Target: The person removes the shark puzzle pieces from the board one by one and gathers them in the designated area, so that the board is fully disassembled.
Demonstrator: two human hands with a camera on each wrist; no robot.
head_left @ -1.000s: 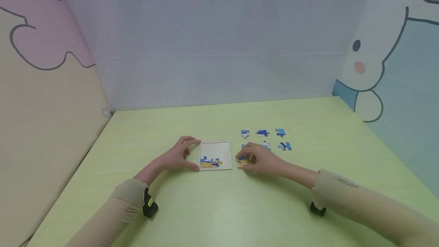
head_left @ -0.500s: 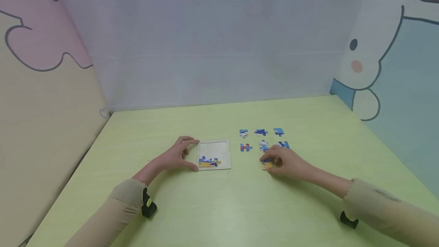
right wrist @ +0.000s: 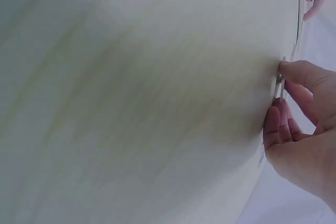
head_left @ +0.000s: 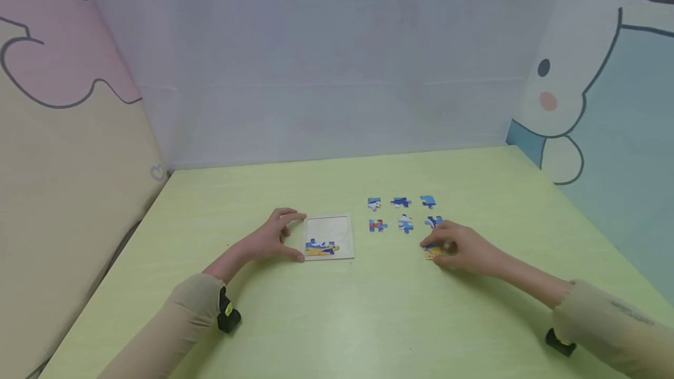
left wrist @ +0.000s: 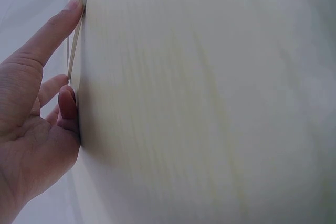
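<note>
On the green table a person is sitting with both arms stretched forward, working at a small jigsaw. Left of centre, the puzzle tray is holding only its bottom row of pieces; most of it is lying bare, so I judge the work barely begun. The left hand is bracing the tray's edge with relaxed, spread fingers. Six loose pieces are waiting beyond. The right hand is pinching a yellow piece against the table.
</note>
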